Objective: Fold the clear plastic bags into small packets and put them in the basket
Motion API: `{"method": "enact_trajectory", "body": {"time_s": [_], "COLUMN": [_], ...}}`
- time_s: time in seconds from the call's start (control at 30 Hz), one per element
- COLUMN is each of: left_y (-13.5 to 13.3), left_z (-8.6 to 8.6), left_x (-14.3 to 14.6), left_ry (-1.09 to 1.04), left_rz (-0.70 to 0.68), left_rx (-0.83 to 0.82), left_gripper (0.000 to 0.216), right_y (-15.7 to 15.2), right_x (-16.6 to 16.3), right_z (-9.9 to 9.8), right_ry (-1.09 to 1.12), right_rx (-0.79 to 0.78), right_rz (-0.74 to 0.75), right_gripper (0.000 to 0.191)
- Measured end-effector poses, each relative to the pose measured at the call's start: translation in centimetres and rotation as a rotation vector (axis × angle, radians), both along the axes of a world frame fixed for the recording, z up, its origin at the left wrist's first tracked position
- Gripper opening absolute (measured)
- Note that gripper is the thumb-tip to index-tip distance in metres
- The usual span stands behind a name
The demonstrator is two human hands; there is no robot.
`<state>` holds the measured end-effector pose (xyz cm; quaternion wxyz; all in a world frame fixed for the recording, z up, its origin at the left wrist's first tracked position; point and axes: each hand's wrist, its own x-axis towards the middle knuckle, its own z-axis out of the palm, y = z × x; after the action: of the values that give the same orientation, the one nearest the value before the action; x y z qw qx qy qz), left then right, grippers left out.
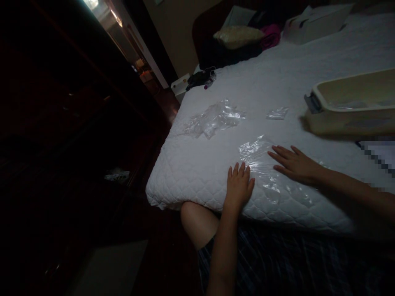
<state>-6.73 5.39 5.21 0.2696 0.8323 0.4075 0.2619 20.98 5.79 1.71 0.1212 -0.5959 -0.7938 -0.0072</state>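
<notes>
A clear plastic bag (257, 158) lies spread on the white quilted mattress (185, 176), close to its front edge. My left hand (239, 187) rests flat at the bag's left side, fingers spread and pointing away from me. From the right, my right hand (294, 164) reaches over the bag with its fingers stretched out, palm down. Neither hand grips anything. Farther back lies a crumpled clear plastic sheet or bag (212, 119), and a small folded clear bag (277, 113) is to its right.
A cream plastic bin (345, 123) with a grey latch stands on the right. At the back are a white box (317, 24), a pale cushion (239, 37), a magenta cloth (270, 36) and dark items (200, 78). My knee (197, 222) touches the mattress edge.
</notes>
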Motion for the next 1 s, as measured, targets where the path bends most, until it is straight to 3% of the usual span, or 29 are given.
{"method": "enact_trajectory", "body": {"time_s": [0.3,0.5,0.67,0.8,1.0], "left_y": [0.0,0.1,0.0,-0.1,0.6], "left_z": [-0.1,-0.5,-0.2,0.1,-0.1], "left_x": [0.2,0.1,0.1,-0.3,-2.3], "left_ry": [-0.107,-0.081,-0.116,-0.192,-0.202], "left_rz": [0.02,0.025,0.025,0.04,-0.02], "left_rx": [-0.079,-0.049,-0.053,-0.139,-0.151], "left_gripper": [0.038,0.038,0.039,0.038,0.036], "right_y": [0.7,0.0,-2.3,-4.0,-4.6], "right_x": [0.9,1.9,0.4,-1.2,-1.2], "right_z": [0.2,2.4,4.0,2.6,-0.6], "right_ry": [0.133,0.279,0.238,0.255,0.225], "right_rx": [-0.034,0.054,0.104,0.046,0.101], "right_rz": [0.034,-0.15,-0.103,-0.03,-0.029], "right_gripper": [0.062,0.063,0.053,0.047,0.043]}}
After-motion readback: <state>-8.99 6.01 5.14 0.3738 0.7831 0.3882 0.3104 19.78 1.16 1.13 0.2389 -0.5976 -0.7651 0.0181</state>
